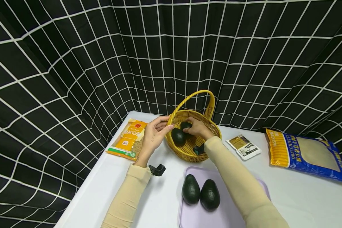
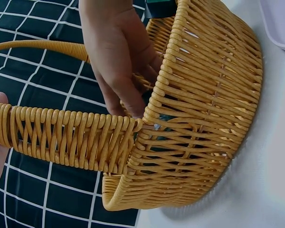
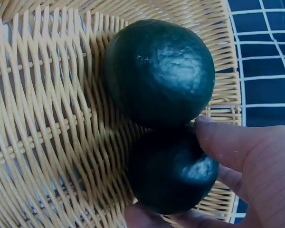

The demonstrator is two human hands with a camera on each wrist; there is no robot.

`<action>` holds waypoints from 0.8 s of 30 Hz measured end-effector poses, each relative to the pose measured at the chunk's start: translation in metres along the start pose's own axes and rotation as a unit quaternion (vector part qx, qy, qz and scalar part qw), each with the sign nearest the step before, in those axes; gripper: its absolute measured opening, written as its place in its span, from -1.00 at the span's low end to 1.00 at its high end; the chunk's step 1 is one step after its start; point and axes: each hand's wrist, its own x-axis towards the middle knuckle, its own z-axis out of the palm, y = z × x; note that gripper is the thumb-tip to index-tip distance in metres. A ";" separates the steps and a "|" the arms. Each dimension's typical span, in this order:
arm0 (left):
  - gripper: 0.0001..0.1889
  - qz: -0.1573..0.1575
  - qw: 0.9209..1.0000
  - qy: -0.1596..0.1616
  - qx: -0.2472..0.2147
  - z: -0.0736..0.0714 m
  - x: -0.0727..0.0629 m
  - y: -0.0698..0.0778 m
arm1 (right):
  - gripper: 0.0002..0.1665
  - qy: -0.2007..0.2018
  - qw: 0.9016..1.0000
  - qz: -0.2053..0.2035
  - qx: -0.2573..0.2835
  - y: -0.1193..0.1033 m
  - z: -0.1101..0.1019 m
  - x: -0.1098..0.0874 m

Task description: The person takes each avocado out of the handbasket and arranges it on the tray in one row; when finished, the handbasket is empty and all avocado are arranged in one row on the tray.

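Observation:
A yellow wicker basket [image 1: 198, 155] with a tall handle stands on the table, two dark green avocados inside. My left hand [image 1: 155, 134] grips the left side of the basket's handle [image 2: 76, 137], thumb and fingers around it. Inside the basket, my right hand [image 1: 199, 128] has its thumb and fingers around the farther avocado [image 3: 173, 171]. The other avocado [image 3: 159, 73] lies against it, nearer the basket's front left wall. On a pale purple tray [image 1: 231, 218] in front, two more avocados, a left one [image 1: 191, 189] and a right one [image 1: 210, 194], lie side by side.
Left of the basket lies an orange-and-clear food bag [image 1: 128, 139]. To the right are a small brown-and-white packet [image 1: 243, 146] and a large blue-and-yellow pasta bag [image 1: 307, 155]. Black cloth with a white grid [image 1: 176, 57] hangs behind the white table [image 1: 102, 186].

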 end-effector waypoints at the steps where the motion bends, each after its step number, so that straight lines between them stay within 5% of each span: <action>1: -0.66 0.000 1.000 -0.001 -0.001 0.000 0.000 0.000 | -0.31 -0.001 1.000 0.001 -0.002 0.000 0.001 0.001; 24: -0.66 0.003 1.000 -0.006 -0.003 0.000 0.000 0.000 | -0.34 0.030 0.999 0.023 0.002 -0.001 0.003 0.004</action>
